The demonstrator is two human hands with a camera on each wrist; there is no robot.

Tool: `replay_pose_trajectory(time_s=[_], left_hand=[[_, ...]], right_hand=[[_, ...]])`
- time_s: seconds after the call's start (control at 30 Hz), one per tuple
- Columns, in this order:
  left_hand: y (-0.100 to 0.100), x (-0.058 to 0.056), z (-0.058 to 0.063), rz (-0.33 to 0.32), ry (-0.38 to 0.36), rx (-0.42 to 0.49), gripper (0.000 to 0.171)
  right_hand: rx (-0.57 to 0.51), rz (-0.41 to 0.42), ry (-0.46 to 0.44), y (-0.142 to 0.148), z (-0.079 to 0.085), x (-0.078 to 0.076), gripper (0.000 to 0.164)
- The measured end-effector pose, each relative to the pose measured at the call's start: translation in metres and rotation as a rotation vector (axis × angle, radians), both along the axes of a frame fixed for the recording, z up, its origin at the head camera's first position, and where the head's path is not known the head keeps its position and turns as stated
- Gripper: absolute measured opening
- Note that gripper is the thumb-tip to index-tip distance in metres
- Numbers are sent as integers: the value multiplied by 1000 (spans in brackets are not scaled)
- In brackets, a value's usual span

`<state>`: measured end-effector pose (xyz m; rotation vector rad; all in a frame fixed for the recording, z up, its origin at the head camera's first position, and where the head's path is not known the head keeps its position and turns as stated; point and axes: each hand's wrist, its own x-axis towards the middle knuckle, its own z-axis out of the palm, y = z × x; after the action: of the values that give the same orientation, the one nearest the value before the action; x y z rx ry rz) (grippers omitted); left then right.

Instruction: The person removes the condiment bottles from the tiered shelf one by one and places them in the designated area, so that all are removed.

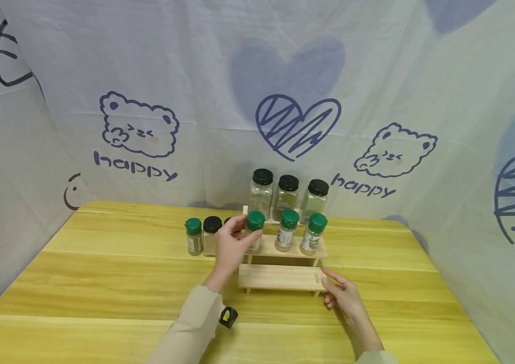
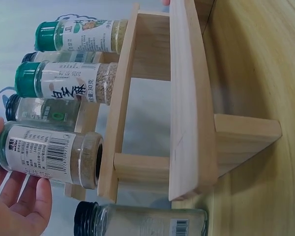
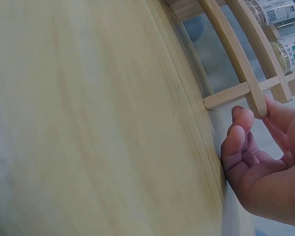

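My left hand (image 1: 230,247) pinches a green-capped spice jar (image 2: 44,152) between thumb and fingers, at the left end of the wooden rack's middle tier. The jar is upright, its base at the shelf surface; whether it touches cannot be told. Two more green-capped jars, one in the middle (image 1: 286,232) and one at the right (image 1: 313,235), stand on that tier. On the top tier behind are black-capped jars (image 1: 314,202). My right hand (image 1: 344,298) holds the right end of the rack's lowest tier (image 1: 280,277), which bears no jars.
Left of the rack, a green-capped jar (image 1: 194,237) and a black-capped jar (image 1: 210,237) stand on the wooden table (image 1: 116,283); another black cap beside them is partly hidden by my left hand. A small black object (image 1: 228,317) shows by the left sleeve. Printed cloth (image 1: 212,101) hangs behind.
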<state>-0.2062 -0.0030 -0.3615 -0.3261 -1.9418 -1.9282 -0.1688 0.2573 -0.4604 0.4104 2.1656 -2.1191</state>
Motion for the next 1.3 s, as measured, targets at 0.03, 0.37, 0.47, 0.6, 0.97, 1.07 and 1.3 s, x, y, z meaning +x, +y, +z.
replay_pose_trajectory(time_s=[0.03,0.37,0.47,0.6,0.97,1.07,1.3], left_hand=[[-1,0,0,-2,-4,8,35],[-15,-8,-19,23,18,31,35],[-19,-6,-18,39,-9,25,34],[-24,-1,-15,53,-10,31,34],[-35,10,-5,84,-36,42,33],[-37,11,-8,105,-33,40,33],[-41,13,-17,125,-46,40,33]], right_hand=[[-1,0,0,0,0,0,42],[-8,-8,-7,-1,1,0,41],[-9,-12,-7,-1,1,0,41],[-13,-20,-10,-2,1,0,41],[-8,-20,-10,-2,2,0,42],[-3,-22,-11,-2,2,0,41],[10,-24,-7,-2,2,-1,41]])
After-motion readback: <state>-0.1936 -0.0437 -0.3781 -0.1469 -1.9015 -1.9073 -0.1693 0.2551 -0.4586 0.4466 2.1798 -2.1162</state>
